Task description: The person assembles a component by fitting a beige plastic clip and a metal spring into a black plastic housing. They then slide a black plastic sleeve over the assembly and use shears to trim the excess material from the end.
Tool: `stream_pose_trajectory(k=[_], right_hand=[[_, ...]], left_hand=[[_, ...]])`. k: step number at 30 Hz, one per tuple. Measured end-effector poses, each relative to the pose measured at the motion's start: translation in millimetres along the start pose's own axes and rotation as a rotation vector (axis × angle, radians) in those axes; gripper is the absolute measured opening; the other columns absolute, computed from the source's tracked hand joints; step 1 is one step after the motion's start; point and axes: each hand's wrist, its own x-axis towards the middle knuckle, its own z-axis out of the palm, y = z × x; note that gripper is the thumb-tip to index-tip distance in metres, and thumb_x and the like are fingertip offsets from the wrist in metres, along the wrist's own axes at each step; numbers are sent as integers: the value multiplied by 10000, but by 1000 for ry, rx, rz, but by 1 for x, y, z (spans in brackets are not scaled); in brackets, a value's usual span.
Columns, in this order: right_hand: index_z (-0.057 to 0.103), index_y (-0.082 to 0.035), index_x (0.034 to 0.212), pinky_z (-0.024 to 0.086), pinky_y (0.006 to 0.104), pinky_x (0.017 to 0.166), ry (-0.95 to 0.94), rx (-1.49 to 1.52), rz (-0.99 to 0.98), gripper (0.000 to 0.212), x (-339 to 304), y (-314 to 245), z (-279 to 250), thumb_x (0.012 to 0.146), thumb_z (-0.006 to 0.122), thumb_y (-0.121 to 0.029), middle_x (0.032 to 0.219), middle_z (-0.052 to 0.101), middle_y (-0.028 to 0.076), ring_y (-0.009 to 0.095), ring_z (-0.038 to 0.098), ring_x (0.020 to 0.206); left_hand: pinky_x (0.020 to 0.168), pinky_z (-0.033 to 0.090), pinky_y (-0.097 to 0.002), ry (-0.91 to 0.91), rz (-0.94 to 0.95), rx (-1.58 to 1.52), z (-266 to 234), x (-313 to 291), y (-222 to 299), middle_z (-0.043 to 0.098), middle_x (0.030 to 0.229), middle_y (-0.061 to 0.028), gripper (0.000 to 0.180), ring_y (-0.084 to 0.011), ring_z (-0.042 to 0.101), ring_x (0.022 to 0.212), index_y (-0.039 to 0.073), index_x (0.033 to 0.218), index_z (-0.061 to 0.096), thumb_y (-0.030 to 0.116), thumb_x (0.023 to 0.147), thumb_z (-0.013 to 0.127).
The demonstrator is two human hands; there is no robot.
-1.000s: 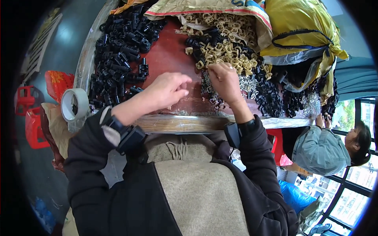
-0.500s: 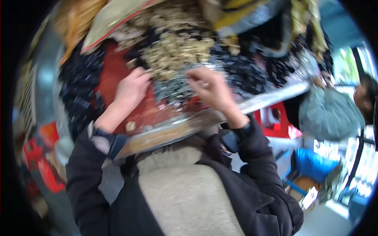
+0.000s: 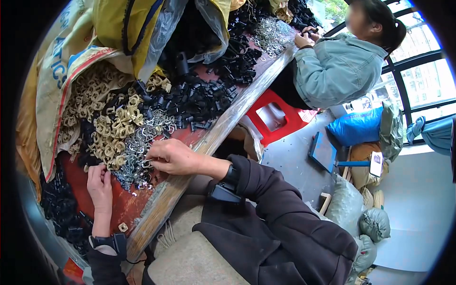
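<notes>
My left hand (image 3: 99, 184) is at the lower left edge of a heap of beige plastic clips (image 3: 114, 130). Its fingers are curled together at the heap's edge, and what they hold is hidden. To its right, my right hand (image 3: 172, 157) pinches over a pile of small silvery metal hooks (image 3: 135, 154). The thumb and fingertips are closed among the hooks; whether one is between them I cannot make out. A spread of small black plastic parts (image 3: 204, 100) lies beyond my right hand. The red tabletop (image 3: 78, 173) shows beside my left hand.
A wooden edge (image 3: 149, 223) borders the table near me. Sacks (image 3: 57, 90) spill beige clips at the far left. Another person (image 3: 332, 71) works at the table, far right, by more metal pieces (image 3: 273, 37). A red stool (image 3: 280, 118) and blue scale (image 3: 325, 151) stand right.
The view has swung to the right and steadied, so the table sits further left and more floor shows. Both hands stay at the piles, with fingers still drawn together.
</notes>
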Motion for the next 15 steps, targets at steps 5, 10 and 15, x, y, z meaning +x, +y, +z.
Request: stream_pose_trajectory(k=[5,10,15], right_hand=[[571,-9,855,448,357,617,-17,-12,50,146,-6,-4,-3,739,565,-97,768,552,132,294,558,704],[567,-12,876,449,354,628,-15,-43,86,153,-21,-11,-5,753,559,-102,781,555,128,296,561,723],[568,-24,884,451,358,634,-23,-137,84,161,-27,-7,5,754,564,-120,790,557,125,297,559,736]], left_hand=[[596,422,-273,27,-48,5,-1,-2,3,492,823,-98,155,-190,501,659,-4,892,528,-28,741,545],[637,432,-326,68,198,85,-3,-1,5,514,863,-117,167,-271,523,714,6,905,535,7,739,554],[660,431,-357,87,234,112,-5,1,-1,513,861,-128,155,-324,522,755,7,891,533,26,738,556]])
